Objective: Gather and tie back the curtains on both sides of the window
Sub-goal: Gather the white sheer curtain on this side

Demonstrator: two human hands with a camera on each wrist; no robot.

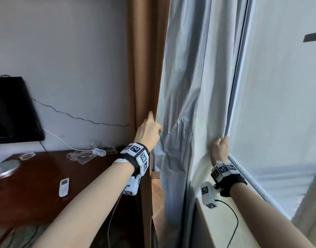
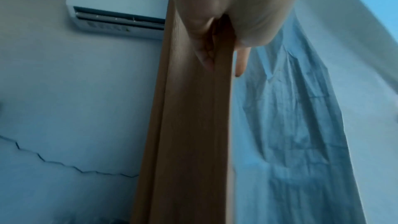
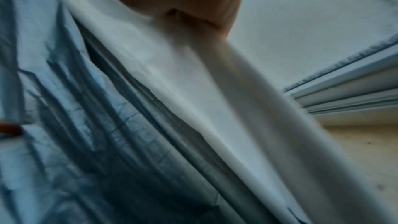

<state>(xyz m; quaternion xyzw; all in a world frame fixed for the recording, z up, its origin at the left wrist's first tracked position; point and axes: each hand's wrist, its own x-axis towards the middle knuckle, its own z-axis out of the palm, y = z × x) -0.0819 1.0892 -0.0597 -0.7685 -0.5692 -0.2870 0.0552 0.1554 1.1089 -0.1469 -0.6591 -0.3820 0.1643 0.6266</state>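
Observation:
A brown curtain [image 1: 146,68] hangs by the wall, its pale grey lining [image 1: 180,97] spread toward the window. My left hand [image 1: 150,130] holds the brown curtain's front fold; in the left wrist view the thumb and fingers [image 2: 206,60] clasp the brown fold [image 2: 193,125], with one finger out over the grey lining [image 2: 290,108]. My right hand [image 1: 220,148] grips the lining's far edge in a fist just above the window sill [image 1: 225,221]. In the right wrist view the pale cloth [image 3: 215,100] runs out of my right hand [image 3: 193,18].
A dark wooden desk [image 1: 37,185] stands left with a white remote [image 1: 63,187], a lamp base [image 1: 5,167] and a black monitor [image 1: 12,111]. The window pane [image 1: 282,104] is at right. An air conditioner [image 2: 116,8] hangs high on the wall.

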